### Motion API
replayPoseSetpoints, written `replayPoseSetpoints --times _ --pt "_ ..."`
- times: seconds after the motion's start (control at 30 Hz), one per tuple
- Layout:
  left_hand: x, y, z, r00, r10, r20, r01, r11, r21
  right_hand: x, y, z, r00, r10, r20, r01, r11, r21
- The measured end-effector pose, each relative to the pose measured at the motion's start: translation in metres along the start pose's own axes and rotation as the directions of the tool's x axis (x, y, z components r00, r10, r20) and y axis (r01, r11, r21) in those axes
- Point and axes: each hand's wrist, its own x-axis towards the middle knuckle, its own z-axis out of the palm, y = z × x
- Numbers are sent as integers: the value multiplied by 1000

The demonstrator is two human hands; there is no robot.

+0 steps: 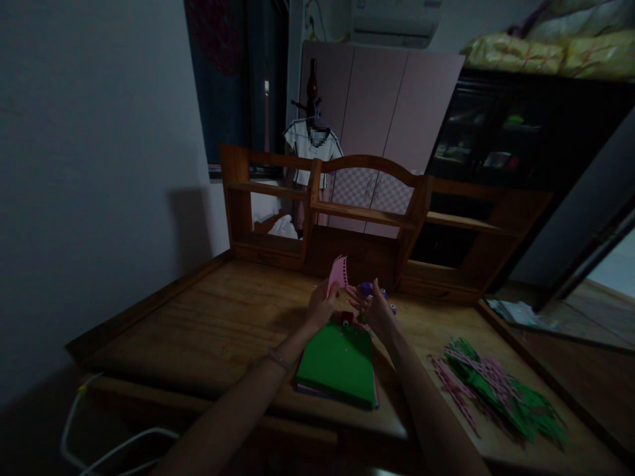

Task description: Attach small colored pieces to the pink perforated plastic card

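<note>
Head view: the left hand (pixel 323 305) pinches a pink, hole-edged paper sheet (pixel 338 274) above the wooden bench (pixel 213 317), the right hand (pixel 378 312) loosely open, seemingly empty; handling the sheet seems the current step, the next move calling for a steady pinch.

pink card (pixel 338 272), green paper (pixel 337 363), green-and-pink strips (pixel 520 408), pink-and-white checked wardrobe panels (pixel 351 186)

V. dim o'all, cool cast; desk (pixel 198 311) mid-fr. warmer. Soft dk shadow on wall (pixel 124 132), ctr L. Sm. glint in window (pixel 248 59), upper L of ctr; faint glare, desk's front edge, btm ctr. Pink sheet (pixel 338 272) holds colour OK. Cabinet (pixel 560 125), upper R, loses detail. Wide-lens lean twd edges.
</note>
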Motion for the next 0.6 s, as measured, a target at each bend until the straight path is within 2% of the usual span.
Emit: replayPoseSetpoints --times 0.1,0.33,0.6 --pt "0 -1 0 1000 -8 25 8 1000 -11 0 0 1 1000 -4 -5 4 1000 -3" --pt "-4 -5 8 998 28 55 -17 983 -185 3 0 1 999 -8 31 9 999 -32" --pt "-2 -7 3 997 -40 61 53 972 -230 1 2 6 998 -49 35 52 991 -120"
